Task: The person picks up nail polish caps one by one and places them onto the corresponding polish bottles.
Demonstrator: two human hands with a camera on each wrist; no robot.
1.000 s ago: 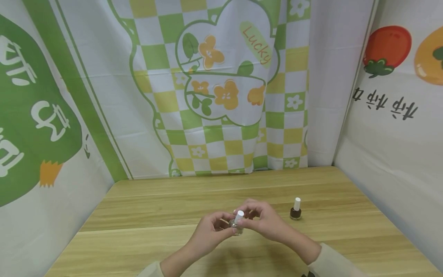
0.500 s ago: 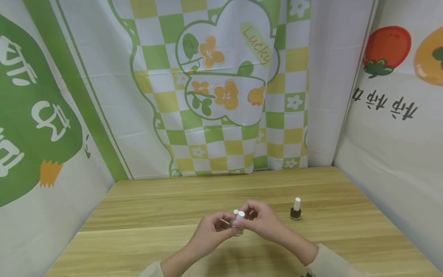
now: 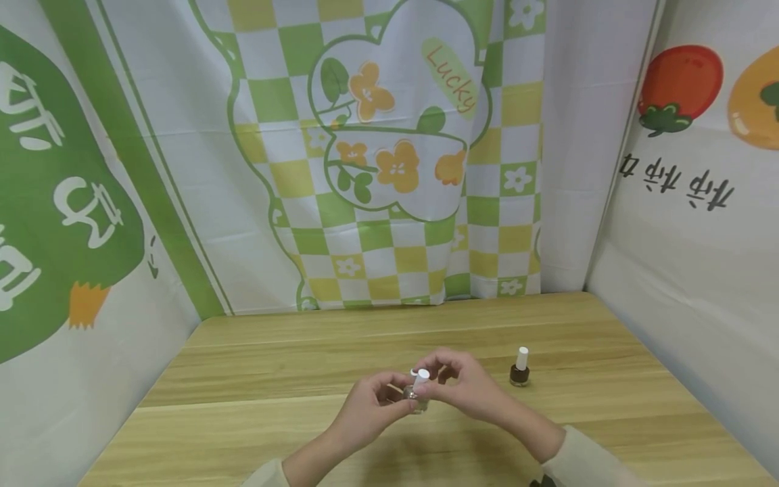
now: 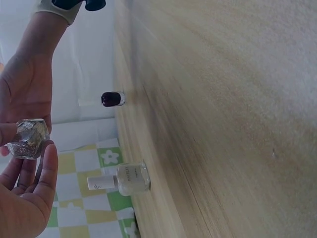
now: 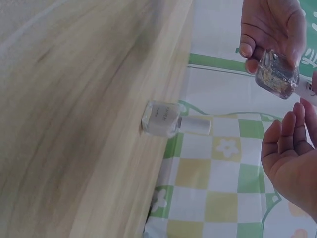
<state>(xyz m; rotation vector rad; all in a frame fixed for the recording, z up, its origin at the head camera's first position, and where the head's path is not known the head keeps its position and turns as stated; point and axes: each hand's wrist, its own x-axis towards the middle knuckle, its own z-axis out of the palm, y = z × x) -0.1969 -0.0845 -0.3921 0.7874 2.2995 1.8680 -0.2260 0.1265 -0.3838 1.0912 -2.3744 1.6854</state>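
Note:
My left hand [image 3: 368, 409] holds a small clear nail polish bottle [image 5: 277, 74] with glittery flakes inside, above the table. From the other side my right hand [image 3: 462, 387] pinches its white cap [image 3: 422, 377] between thumb and fingers. The cap appears to be on the bottle; the right wrist view cuts off its end. A second nail polish bottle [image 4: 132, 179], pale with a white cap, stands upright on the table behind the hands. In the head view the hands hide most of it. To the right of my right hand stands a dark nail polish bottle [image 3: 520, 374] with a white cap.
The wooden table [image 3: 255, 365] extends around the hands. Behind it hangs a green and yellow checked cloth [image 3: 377, 237], and printed white cloths [image 3: 681, 264] enclose both sides.
My right fingers have shifted slightly away and back around the cap. The standing bottle's cap shows less between the hands than half a second ago. My left hand stays in place.

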